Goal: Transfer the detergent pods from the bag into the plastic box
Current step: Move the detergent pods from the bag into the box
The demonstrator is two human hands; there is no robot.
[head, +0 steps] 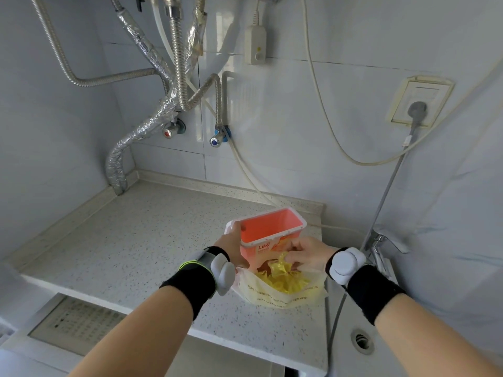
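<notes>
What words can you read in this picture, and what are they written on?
"Liby": on the front label of the pink plastic box.
"...always so..." and "...your life": a line printed on the yellow bag, only partly readable.
"...sleep": end of the bag's second line; the rest is too blurred.
Smaller print under "Liby": too small to read.

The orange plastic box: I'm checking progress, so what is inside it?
The orange plastic box looks empty: only bare inner walls show. Its floor is hidden by the near rim. The yellow detergent pods lie in the translucent yellow bag, where the right hand reaches.
</notes>
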